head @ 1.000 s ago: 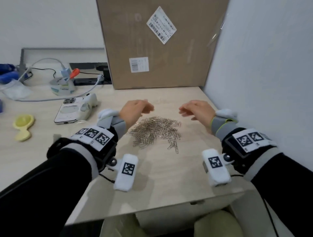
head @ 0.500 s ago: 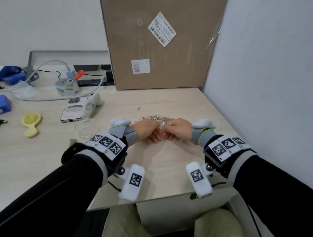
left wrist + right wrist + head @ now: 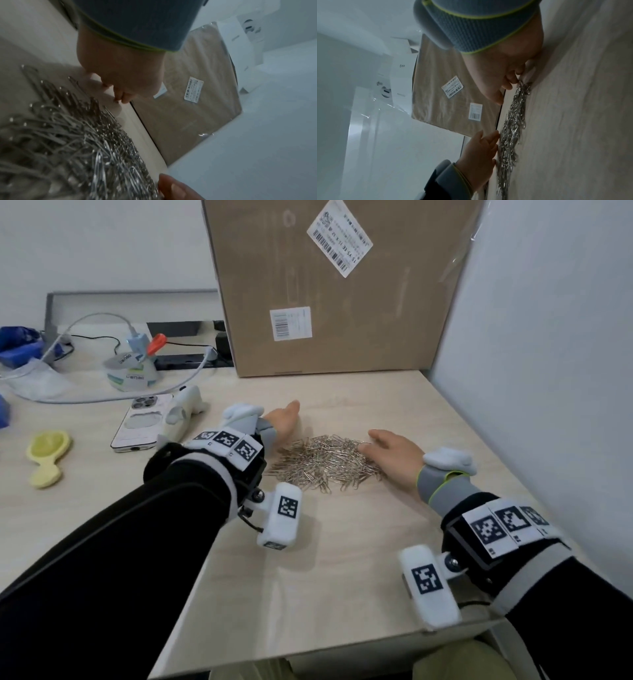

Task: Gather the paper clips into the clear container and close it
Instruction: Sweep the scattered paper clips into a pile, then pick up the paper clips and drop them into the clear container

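Between my two hands, flat on the tabletop (image 3: 342,542), sits the whole heap of paper clips (image 3: 325,462). My left hand (image 3: 282,421) is at the pile's far-left edge with fingers spread and pretty straight, holding nothing, fingertips down by the clips. My right hand (image 3: 394,457) is on the opposite side, fingers loosely extended and touching the edge of the heap, nothing pinched.

These things are tiny, light and slick wire, and they snag on each other, so I reckon picking them one by one is a pain. Better to cup both palms low against the tabletop and scoop from the outer edges inward, lifting a clump from underneath. Squeeze too loosely and they'll probably dribble out between the fingers.

The clear container doesn't show up anywhere, so can't say where the clips go yet. Past my hands stands a big cardboard box (image 3: 335,296).
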